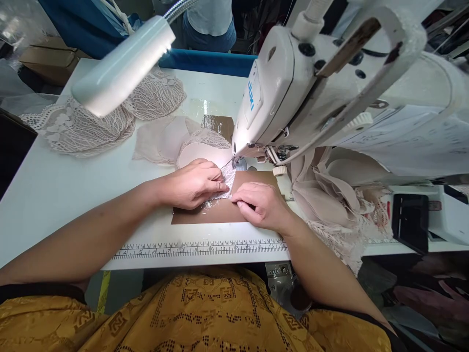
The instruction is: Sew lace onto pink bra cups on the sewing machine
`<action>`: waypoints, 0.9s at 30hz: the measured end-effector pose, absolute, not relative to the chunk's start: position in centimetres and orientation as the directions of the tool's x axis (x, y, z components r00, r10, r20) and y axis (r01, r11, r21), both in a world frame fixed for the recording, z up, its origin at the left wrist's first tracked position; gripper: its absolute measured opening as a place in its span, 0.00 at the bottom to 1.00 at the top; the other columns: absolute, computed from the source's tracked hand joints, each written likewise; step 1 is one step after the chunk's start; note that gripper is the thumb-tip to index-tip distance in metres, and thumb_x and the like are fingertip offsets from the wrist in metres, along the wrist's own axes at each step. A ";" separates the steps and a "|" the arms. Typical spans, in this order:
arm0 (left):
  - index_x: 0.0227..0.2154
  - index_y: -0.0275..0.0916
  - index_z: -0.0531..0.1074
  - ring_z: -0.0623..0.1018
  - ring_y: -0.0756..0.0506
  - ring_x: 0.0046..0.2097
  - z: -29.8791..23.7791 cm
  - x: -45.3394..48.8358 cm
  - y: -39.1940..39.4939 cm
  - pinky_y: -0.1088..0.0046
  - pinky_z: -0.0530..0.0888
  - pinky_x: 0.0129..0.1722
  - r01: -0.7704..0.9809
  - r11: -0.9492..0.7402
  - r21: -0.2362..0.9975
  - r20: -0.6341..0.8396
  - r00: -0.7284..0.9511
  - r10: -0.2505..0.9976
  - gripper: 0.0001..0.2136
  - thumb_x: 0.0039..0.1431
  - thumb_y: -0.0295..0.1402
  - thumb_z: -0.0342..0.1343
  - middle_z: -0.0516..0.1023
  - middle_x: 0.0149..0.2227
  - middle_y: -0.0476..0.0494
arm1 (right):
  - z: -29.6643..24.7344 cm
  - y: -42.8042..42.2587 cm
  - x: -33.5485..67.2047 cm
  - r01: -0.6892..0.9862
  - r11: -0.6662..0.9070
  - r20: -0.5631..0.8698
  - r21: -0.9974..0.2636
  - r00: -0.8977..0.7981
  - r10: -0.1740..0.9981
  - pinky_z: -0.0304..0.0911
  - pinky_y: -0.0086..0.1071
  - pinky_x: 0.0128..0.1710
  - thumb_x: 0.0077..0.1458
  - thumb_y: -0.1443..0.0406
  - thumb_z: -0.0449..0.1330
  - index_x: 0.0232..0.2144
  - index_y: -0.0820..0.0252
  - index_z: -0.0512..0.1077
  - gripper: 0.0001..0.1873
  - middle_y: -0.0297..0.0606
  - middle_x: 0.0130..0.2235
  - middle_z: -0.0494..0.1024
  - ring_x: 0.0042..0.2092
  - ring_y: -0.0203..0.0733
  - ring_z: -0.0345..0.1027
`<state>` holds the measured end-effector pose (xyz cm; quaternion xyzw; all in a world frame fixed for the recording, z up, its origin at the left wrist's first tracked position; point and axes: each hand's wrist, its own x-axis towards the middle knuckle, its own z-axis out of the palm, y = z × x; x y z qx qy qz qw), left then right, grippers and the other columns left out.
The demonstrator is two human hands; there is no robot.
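Note:
A beige bra cup [204,154] with a lace edge lies beneath the needle area of a white sewing machine [271,93]. My left hand [194,186] has its thumb and fingers pinched on the white lace edging [227,177] of that cup, just in front of the presser foot. At the lace's near corner, my right hand [261,203] is closed, thumb against fingertips, gripping the end of the edging. Both hands rest over a brown sheet [216,214] taped to the table. My left fingers hide part of the lace.
Lace cups [88,128] lie at the left, below a white lamp [124,66]. More beige cups and lace [330,195] are heaped right of the machine. A ruler strip [205,248] runs along the table's front edge. A black device [410,222] sits far right. Another person [209,22] stands behind.

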<state>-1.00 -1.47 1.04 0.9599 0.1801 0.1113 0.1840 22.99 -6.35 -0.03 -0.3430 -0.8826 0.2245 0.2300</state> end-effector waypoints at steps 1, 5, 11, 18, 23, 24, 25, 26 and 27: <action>0.51 0.45 0.74 0.72 0.41 0.43 1.1 -1.0 -1.5 0.61 0.65 0.48 0.310 -0.863 0.398 0.134 0.911 0.389 0.16 0.63 0.30 0.49 0.75 0.40 0.39 | 0.0 -6.4 23.0 0.511 0.665 0.250 -0.545 -0.658 0.710 0.63 0.33 0.35 0.53 0.73 0.52 0.32 0.58 0.77 0.13 0.36 0.31 0.78 0.33 0.38 0.68; 0.51 0.45 0.74 0.72 0.41 0.43 1.3 -1.0 -1.7 0.61 0.65 0.48 0.336 -0.854 0.398 0.078 0.915 0.396 0.17 0.63 0.29 0.48 0.76 0.38 0.40 | 0.0 -6.3 23.0 0.523 0.673 0.251 -0.523 -0.660 0.708 0.63 0.32 0.34 0.53 0.73 0.53 0.34 0.58 0.77 0.14 0.36 0.32 0.79 0.33 0.38 0.69; 0.48 0.44 0.76 0.73 0.42 0.44 1.5 -1.1 -1.7 0.62 0.64 0.50 0.310 -0.834 0.456 0.099 0.914 0.394 0.15 0.62 0.29 0.50 0.77 0.39 0.41 | -0.1 -6.3 23.1 0.523 0.703 0.271 -0.482 -0.674 0.687 0.65 0.33 0.36 0.56 0.71 0.54 0.36 0.58 0.78 0.13 0.37 0.34 0.80 0.35 0.38 0.71; 0.39 0.41 0.77 0.74 0.44 0.42 1.1 -0.6 -1.8 0.65 0.65 0.47 0.365 -0.822 0.437 0.124 0.881 0.457 0.10 0.65 0.35 0.51 0.79 0.37 0.43 | -0.3 -6.3 23.2 0.525 0.746 0.297 -0.410 -0.697 0.653 0.65 0.33 0.36 0.57 0.70 0.55 0.39 0.59 0.79 0.13 0.37 0.35 0.81 0.36 0.39 0.72; 0.37 0.39 0.77 0.75 0.44 0.41 0.7 -0.5 -1.8 0.66 0.65 0.46 0.346 -0.819 0.458 0.173 0.869 0.463 0.09 0.65 0.33 0.51 0.80 0.37 0.43 | -0.5 -6.3 23.3 0.533 0.751 0.292 -0.391 -0.702 0.650 0.65 0.33 0.36 0.57 0.70 0.55 0.40 0.59 0.79 0.13 0.38 0.35 0.80 0.36 0.39 0.72; 0.37 0.39 0.77 0.75 0.44 0.41 0.7 -0.5 -1.7 0.66 0.65 0.46 0.336 -0.818 0.467 0.180 0.870 0.460 0.09 0.65 0.33 0.52 0.81 0.37 0.43 | -0.5 -6.3 23.3 0.535 0.749 0.290 -0.391 -0.700 0.652 0.66 0.33 0.36 0.57 0.70 0.55 0.40 0.59 0.79 0.13 0.38 0.35 0.80 0.36 0.39 0.72; 0.37 0.39 0.77 0.75 0.45 0.41 0.7 -0.5 -1.7 0.67 0.66 0.46 0.326 -0.816 0.477 0.186 0.870 0.457 0.09 0.64 0.32 0.52 0.81 0.36 0.43 | -0.5 -6.3 23.3 0.537 0.747 0.289 -0.391 -0.699 0.654 0.66 0.33 0.36 0.58 0.70 0.55 0.40 0.59 0.79 0.13 0.38 0.35 0.80 0.36 0.39 0.72; 0.37 0.39 0.77 0.75 0.45 0.40 0.7 -0.6 -1.6 0.67 0.66 0.46 0.317 -0.813 0.488 0.191 0.870 0.454 0.09 0.64 0.32 0.52 0.81 0.36 0.43 | -0.4 -6.2 23.3 0.537 0.747 0.289 -0.392 -0.699 0.654 0.66 0.33 0.36 0.58 0.70 0.55 0.40 0.59 0.79 0.13 0.38 0.34 0.80 0.36 0.39 0.72; 0.36 0.39 0.77 0.75 0.45 0.40 0.7 -0.6 -1.6 0.67 0.66 0.46 0.308 -0.810 0.499 0.196 0.870 0.452 0.09 0.64 0.32 0.52 0.81 0.36 0.43 | -0.4 -6.2 23.2 0.535 0.748 0.293 -0.392 -0.699 0.653 0.66 0.33 0.36 0.58 0.70 0.55 0.40 0.60 0.79 0.13 0.38 0.34 0.80 0.36 0.39 0.72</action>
